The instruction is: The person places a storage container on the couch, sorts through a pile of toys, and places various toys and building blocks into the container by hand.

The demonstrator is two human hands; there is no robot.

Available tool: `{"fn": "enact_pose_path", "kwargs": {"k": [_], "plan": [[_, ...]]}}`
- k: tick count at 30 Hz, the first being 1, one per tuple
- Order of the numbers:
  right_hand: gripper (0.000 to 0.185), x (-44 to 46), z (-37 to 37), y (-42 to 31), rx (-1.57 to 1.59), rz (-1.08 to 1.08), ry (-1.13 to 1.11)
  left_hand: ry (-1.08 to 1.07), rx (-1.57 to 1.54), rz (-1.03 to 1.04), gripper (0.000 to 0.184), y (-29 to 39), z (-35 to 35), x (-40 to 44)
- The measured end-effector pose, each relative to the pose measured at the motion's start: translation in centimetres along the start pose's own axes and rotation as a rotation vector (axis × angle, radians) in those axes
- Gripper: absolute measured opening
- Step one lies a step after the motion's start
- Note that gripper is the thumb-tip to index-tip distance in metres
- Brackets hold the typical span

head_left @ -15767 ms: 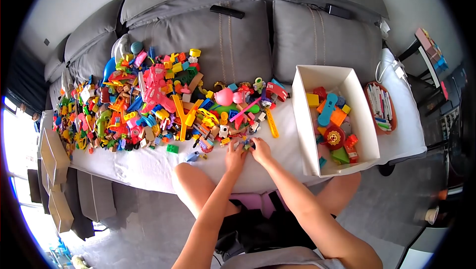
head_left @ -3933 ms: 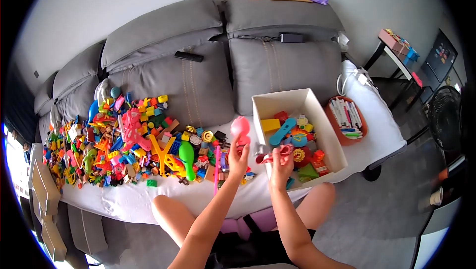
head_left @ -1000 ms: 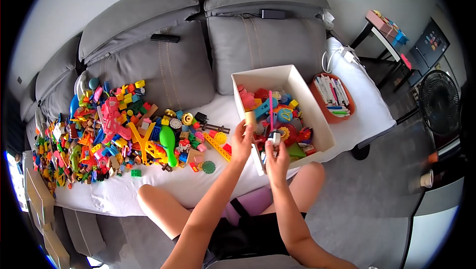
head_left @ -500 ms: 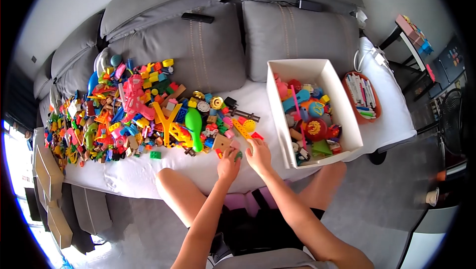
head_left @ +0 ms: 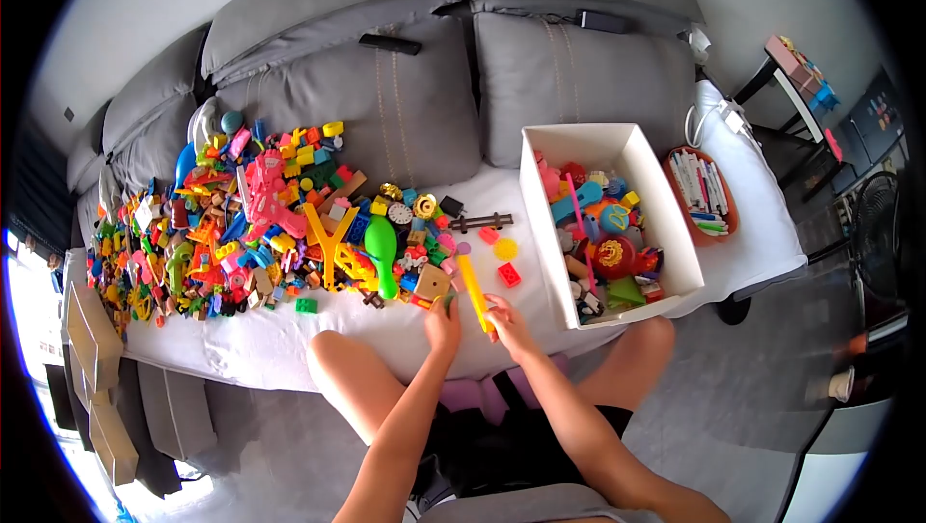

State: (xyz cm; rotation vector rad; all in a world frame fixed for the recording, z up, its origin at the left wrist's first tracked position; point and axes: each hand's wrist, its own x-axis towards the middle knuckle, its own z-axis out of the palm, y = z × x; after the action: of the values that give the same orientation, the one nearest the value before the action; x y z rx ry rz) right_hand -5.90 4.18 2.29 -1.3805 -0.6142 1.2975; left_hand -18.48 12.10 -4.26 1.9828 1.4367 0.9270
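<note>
My right hand [head_left: 509, 328] is closed round the lower end of a long yellow toy strip [head_left: 473, 289], which points up and away from me. Beside it, my left hand [head_left: 443, 330] has its fingers curled in, with a bit of something small and green between them that I cannot make out. A wooden block with a hole [head_left: 432, 282] lies just beyond the left fingertips. Two red bricks, one of them a nearer red brick [head_left: 508, 275], and a yellow round piece [head_left: 505, 249] lie on the white cover past my right hand.
A large heap of mixed toys [head_left: 231, 233] spreads over the left of the sofa, with a green bowling pin [head_left: 382, 255] at its near edge. A white box [head_left: 683, 277] with toys inside stands to the right. Next to it is an orange basket [head_left: 709, 236] of markers.
My right hand has picked up the yellow strip and drawn it towards me, tilting it more upright. My left hand has shifted slightly left. The red bricks now show uncovered.
</note>
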Motion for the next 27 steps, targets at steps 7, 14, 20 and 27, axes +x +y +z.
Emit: {"fn": "enact_pose_path", "kwargs": {"k": [7, 14, 20, 27], "plan": [[0.031, -3.7, -1.0, -10.3, 0.162, -0.359, 0.284, 0.089, -1.042, -0.635, 0.024, 9.9, 3.3, 5.4], [0.045, -3.6, -6.5, -11.6, -0.260, -0.692, 0.826, -0.395, -1.174, -0.219, 0.043, 19.9, 4.1, 7.1], [0.022, -3.1, -1.2, -8.7, -0.254, -0.585, 0.445, -0.136, -0.496, -0.095, 0.022, 9.6, 2.7, 3.5], [0.045, 4.4, 0.1, -1.1, -1.028, -0.154, 0.533, -0.250, -0.036, 0.123, 0.041, 1.4, -2.9, 3.0]]}}
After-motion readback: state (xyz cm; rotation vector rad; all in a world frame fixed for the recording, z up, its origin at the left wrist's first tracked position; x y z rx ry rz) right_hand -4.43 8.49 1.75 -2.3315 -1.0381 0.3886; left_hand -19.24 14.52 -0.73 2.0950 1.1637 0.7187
